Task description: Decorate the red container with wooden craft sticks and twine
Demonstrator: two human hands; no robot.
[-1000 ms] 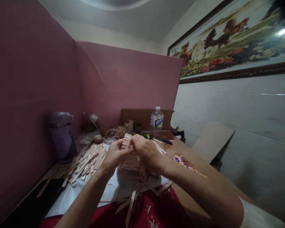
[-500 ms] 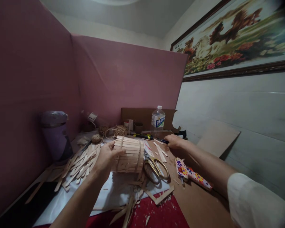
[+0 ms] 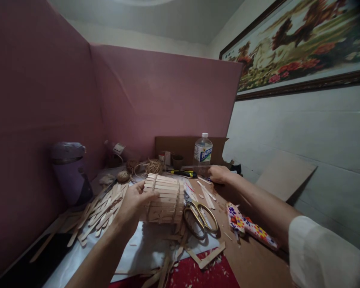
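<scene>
My left hand [image 3: 139,200] grips a small tube-shaped holder [image 3: 165,200] made of craft sticks side by side, bound with two bands of twine. It is held above the white paper, thumb on the near side. Reaching to the back of the cardboard, my right hand [image 3: 219,175] is closed near the bottle, its fingertips partly hidden; what they hold, if anything, I cannot make out. Gold-handled scissors [image 3: 201,218] lie just right of the holder. A yellow and black utility knife [image 3: 184,173] lies behind it.
Loose craft sticks [image 3: 108,208] are heaped at the left, beside a purple tumbler [image 3: 70,172]. Twine balls [image 3: 154,166] and a labelled bottle [image 3: 203,150] stand at the back. A flower-patterned glue gun [image 3: 249,226] lies on the cardboard [image 3: 243,264] at right.
The dark pen-like thing that stuck out from my right hand no longer shows clearly. My right hand stays near the bottle; the left keeps its hold. The view has shifted slightly.
</scene>
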